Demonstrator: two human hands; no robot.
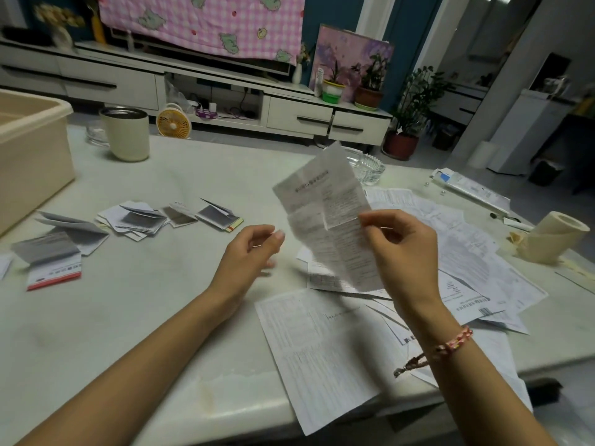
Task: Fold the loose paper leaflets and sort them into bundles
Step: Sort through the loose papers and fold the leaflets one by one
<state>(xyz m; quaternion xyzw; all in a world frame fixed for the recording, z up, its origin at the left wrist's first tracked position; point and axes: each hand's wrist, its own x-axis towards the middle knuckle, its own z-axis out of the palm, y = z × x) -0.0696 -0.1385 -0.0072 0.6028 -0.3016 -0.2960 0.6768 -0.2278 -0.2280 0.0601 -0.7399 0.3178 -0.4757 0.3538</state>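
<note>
Above the table (154, 317), right hand (402, 252) pinches a creased leaflet (328, 210); left hand (248, 252) hovers loosely curled, empty.

The thin white printed paper leaflet (328, 214) is matt and creased along old folds, as are the flat white paper sheets (322, 349) and the small folded paper bundles (138, 220) on the pale stone-look tabletop (145, 317), which is smooth with a soft sheen. The round cream mug (127, 138) is matt outside with a dull metal lining, the big beige tub (32, 149) looks like smooth plastic, and the clear ribbed ashtray (370, 169) is glossy glass. The pink checked blanket (199, 24) is soft cloth, the pink bracelet (457, 341) braided cord.
</note>
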